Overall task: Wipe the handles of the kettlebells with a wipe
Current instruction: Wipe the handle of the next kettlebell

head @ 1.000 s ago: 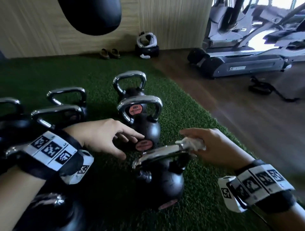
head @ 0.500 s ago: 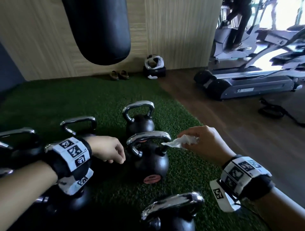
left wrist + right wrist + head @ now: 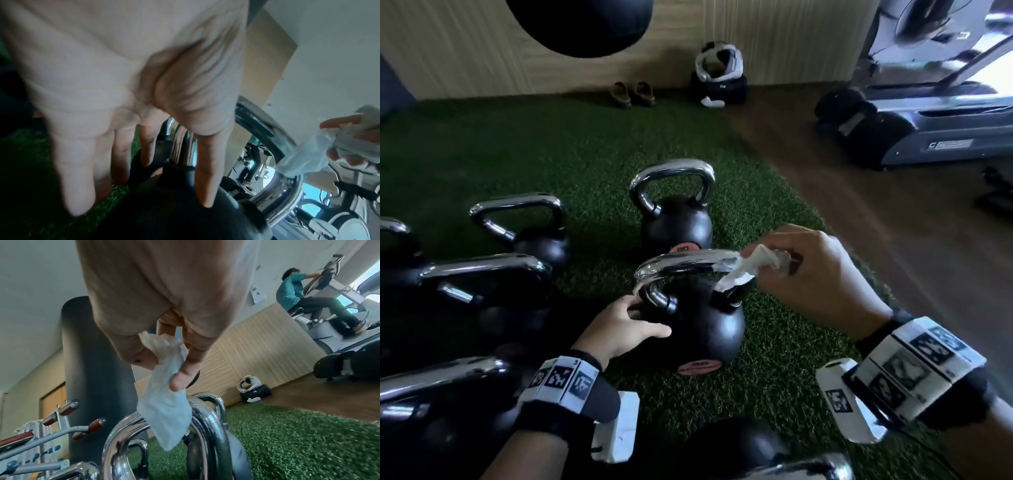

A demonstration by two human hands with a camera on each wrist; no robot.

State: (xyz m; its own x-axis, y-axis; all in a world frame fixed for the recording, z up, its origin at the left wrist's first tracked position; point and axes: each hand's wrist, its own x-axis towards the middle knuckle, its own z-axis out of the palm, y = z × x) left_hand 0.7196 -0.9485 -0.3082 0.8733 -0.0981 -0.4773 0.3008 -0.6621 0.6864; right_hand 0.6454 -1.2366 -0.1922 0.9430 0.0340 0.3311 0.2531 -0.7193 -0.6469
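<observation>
From the head view, the kettlebell (image 3: 702, 325) on the turf (image 3: 774, 359) is being steadied by the left hand (image 3: 619, 329), fingers straight. From the right wrist, the wipe (image 3: 164, 405) is being pinched by the right hand (image 3: 164, 305) against the chrome handle (image 3: 207, 408).

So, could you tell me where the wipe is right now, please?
In the head view, right of centre: the wipe is pinched in the right hand, draped against the right end of the nearest kettlebell's handle.

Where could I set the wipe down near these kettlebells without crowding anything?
Bare turf lies right of the kettlebell that the left hand steadies, out to the wood floor. More turf lies beyond the far kettlebell, toward the shoes. Left is crowded with kettlebells. The right hand pinches the wipe.
</observation>
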